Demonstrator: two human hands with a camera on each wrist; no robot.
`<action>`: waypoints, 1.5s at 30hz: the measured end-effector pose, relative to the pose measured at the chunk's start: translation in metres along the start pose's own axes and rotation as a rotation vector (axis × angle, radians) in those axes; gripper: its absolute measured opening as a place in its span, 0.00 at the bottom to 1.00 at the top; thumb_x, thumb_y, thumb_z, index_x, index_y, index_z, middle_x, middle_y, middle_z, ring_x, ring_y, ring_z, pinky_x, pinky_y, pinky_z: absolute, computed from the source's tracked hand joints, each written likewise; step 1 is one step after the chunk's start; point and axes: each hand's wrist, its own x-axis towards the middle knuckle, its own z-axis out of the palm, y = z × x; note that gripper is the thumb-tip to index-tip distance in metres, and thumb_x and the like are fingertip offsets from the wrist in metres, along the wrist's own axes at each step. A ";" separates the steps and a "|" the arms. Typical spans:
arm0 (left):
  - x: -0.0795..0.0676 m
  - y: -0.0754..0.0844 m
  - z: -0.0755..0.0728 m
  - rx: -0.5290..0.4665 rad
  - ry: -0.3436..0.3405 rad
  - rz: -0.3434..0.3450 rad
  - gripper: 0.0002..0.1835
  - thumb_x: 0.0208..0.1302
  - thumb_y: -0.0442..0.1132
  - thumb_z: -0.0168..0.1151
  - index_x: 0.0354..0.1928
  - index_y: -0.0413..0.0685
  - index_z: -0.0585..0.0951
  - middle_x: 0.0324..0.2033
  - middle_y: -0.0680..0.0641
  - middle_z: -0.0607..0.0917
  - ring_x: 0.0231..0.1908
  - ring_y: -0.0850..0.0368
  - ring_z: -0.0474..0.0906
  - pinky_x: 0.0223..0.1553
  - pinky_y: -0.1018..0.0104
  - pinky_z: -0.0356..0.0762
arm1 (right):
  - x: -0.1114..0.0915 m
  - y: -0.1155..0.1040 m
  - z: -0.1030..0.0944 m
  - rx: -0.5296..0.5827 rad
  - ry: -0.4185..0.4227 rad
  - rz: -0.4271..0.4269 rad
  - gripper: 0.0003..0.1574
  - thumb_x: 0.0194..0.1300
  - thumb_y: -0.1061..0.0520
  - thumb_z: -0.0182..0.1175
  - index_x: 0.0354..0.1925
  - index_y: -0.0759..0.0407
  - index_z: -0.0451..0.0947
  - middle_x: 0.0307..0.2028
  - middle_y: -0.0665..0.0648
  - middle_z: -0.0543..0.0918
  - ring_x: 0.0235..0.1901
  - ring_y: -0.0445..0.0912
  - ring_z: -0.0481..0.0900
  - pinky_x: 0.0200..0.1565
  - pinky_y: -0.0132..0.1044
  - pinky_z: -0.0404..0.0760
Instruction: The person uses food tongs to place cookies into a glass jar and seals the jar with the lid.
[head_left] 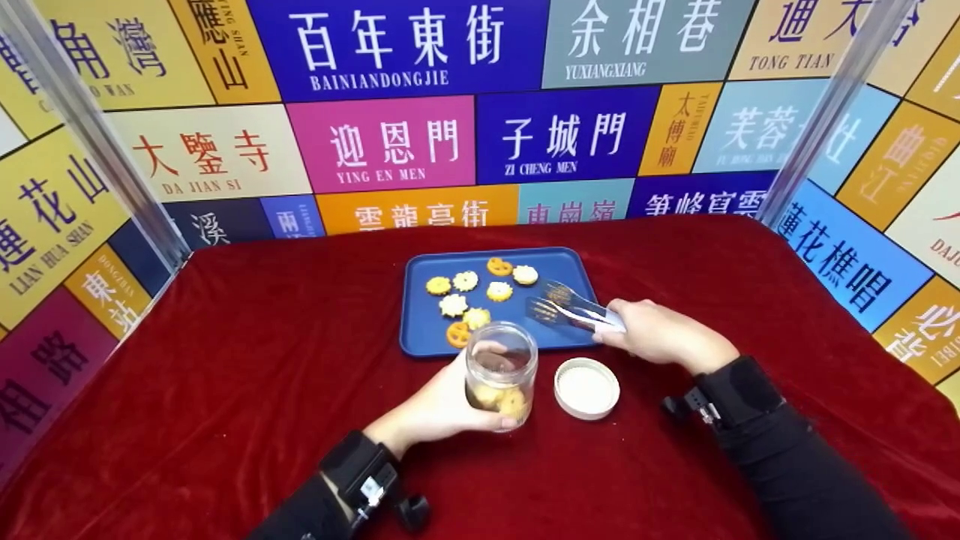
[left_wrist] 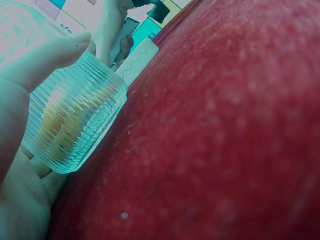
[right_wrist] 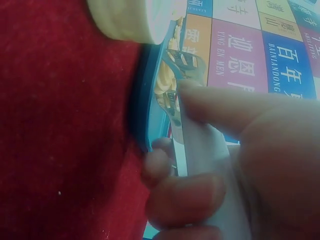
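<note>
My left hand holds a clear ribbed glass jar around its side, with its mouth uncovered. Inside, near the bottom, lie a few cookies; the left wrist view shows them through the ribbed jar wall. My right hand grips metal tongs with fork-shaped ends, thumb on one arm and fingers round the other. Their tips are spread over the right part of a blue tray. Several pale flower-shaped cookies and pretzel-shaped ones lie on it.
A round cream lid lies on the red cloth, right of the jar and in front of the tray. Colourful panels with lettering stand behind the table, with clear upright posts at its back corners.
</note>
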 end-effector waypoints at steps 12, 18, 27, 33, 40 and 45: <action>0.000 0.000 0.000 0.002 -0.003 0.003 0.47 0.53 0.33 0.84 0.72 0.44 0.67 0.60 0.48 0.84 0.60 0.54 0.81 0.68 0.60 0.74 | -0.001 0.003 0.001 -0.078 0.032 -0.074 0.20 0.77 0.44 0.63 0.43 0.60 0.76 0.29 0.54 0.76 0.29 0.48 0.75 0.35 0.42 0.73; 0.000 0.000 0.000 0.016 0.003 -0.003 0.48 0.52 0.35 0.84 0.72 0.45 0.67 0.60 0.48 0.83 0.61 0.55 0.80 0.68 0.61 0.74 | -0.001 0.004 0.001 -0.095 0.049 -0.108 0.20 0.78 0.44 0.62 0.42 0.59 0.76 0.28 0.53 0.75 0.29 0.48 0.74 0.35 0.42 0.72; 0.000 -0.001 0.000 0.001 -0.002 0.006 0.48 0.52 0.34 0.84 0.72 0.45 0.67 0.60 0.47 0.83 0.61 0.54 0.80 0.68 0.60 0.74 | -0.001 0.005 -0.004 -0.074 0.054 -0.119 0.21 0.79 0.42 0.61 0.45 0.59 0.77 0.29 0.53 0.76 0.30 0.47 0.75 0.37 0.43 0.72; 0.000 -0.001 -0.001 0.000 0.001 0.005 0.47 0.52 0.35 0.84 0.72 0.46 0.67 0.60 0.48 0.83 0.61 0.54 0.80 0.68 0.60 0.74 | -0.005 0.003 -0.010 -0.059 0.069 -0.127 0.21 0.79 0.41 0.61 0.46 0.58 0.78 0.29 0.53 0.76 0.30 0.47 0.75 0.37 0.43 0.72; 0.000 0.000 0.000 0.009 0.007 0.004 0.47 0.52 0.33 0.84 0.71 0.47 0.68 0.60 0.48 0.84 0.61 0.55 0.80 0.68 0.61 0.74 | -0.010 0.000 -0.020 -0.053 0.081 -0.116 0.23 0.79 0.40 0.61 0.49 0.59 0.77 0.31 0.53 0.77 0.31 0.47 0.75 0.37 0.43 0.72; 0.000 0.000 0.000 0.000 0.007 0.002 0.47 0.52 0.33 0.84 0.72 0.47 0.67 0.60 0.48 0.84 0.61 0.54 0.81 0.68 0.61 0.74 | -0.014 -0.003 -0.027 -0.046 0.106 -0.121 0.23 0.80 0.40 0.60 0.51 0.59 0.78 0.31 0.53 0.77 0.32 0.48 0.75 0.38 0.44 0.72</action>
